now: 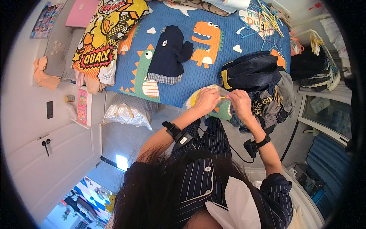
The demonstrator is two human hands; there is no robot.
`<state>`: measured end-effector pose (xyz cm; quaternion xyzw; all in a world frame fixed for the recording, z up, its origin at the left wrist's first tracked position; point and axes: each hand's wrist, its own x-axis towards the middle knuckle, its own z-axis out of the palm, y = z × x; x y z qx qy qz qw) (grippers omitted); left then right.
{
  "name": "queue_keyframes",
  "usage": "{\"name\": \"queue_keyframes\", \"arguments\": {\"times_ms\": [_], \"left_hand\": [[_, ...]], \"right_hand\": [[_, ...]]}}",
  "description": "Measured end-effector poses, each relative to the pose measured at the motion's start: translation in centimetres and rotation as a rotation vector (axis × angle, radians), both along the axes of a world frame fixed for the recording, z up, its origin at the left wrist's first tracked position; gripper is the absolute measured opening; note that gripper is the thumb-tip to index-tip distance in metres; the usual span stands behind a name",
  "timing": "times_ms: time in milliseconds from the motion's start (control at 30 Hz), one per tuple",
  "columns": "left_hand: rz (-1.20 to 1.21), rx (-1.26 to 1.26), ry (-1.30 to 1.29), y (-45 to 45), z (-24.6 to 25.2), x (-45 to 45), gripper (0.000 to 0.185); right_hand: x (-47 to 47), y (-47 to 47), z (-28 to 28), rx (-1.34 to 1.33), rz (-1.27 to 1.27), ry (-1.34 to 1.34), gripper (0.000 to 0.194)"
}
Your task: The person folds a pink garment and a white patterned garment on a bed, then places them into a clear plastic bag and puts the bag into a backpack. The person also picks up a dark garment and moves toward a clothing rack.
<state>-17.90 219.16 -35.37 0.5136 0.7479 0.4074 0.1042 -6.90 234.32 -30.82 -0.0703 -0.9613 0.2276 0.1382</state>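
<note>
Both hands are at the near edge of the bed, over a clear plastic bag [192, 96]. My left hand [206, 99] pinches the bag's top edge, beside a thin yellow strip [223, 97]. My right hand [240, 102] grips the other end of that strip and the plastic next to it. What lies inside the bag cannot be told. Farther up on the blue dinosaur quilt [177, 96] lies a folded navy garment [168, 48] with a checked hem. A dark navy backpack [251, 71] with a yellow side panel rests to the right of the hands.
Crumpled clothes [268, 108] are heaped below the backpack. Tangled plastic hangers [267, 21] lie at the bed's far right. A large printed bag [105, 37] covers the left corner, and a checked storage bag [128, 110] stands on the floor. Clothes hang on a rack [328, 57] at right.
</note>
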Motion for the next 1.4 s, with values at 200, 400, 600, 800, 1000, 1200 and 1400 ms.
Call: {"name": "queue_keyframes", "arguments": {"times_ms": [200,400,600,800,1000,1200,1400], "left_hand": [[0.08,-0.108,0.108,-6.8,-1.4,-1.4,0.008],[0.167,-0.148,0.121,-10.9,-1.3,-2.3,0.006],[0.207,-0.108,0.064,-9.9,-0.7,-1.0,0.006],[0.212,-0.158,0.093,-10.4,-0.7,-0.6,0.007],[0.181,-0.227,0.053,-11.1,0.0,-0.8,0.011],[0.141,-0.252,-0.019,-5.8,0.3,-1.2,0.026],[-0.095,-0.45,-0.196,-1.9,-0.5,1.3,0.019]], "right_hand": [[2.5,2.2,-0.8,0.015,-0.148,-0.021,0.008],[2.2,2.3,-0.6,0.052,-0.191,-0.034,0.013],[0.0,-0.8,-1.6,0.017,0.249,-0.058,0.022],[0.2,-0.9,-4.0,0.016,0.378,-0.389,0.01],[1.1,-0.9,-3.1,0.071,0.302,-0.26,0.009],[2.8,-2.2,-1.9,0.044,0.321,-0.367,0.008],[6.2,-2.7,-5.0,-0.444,0.084,-0.602,0.032]]}}
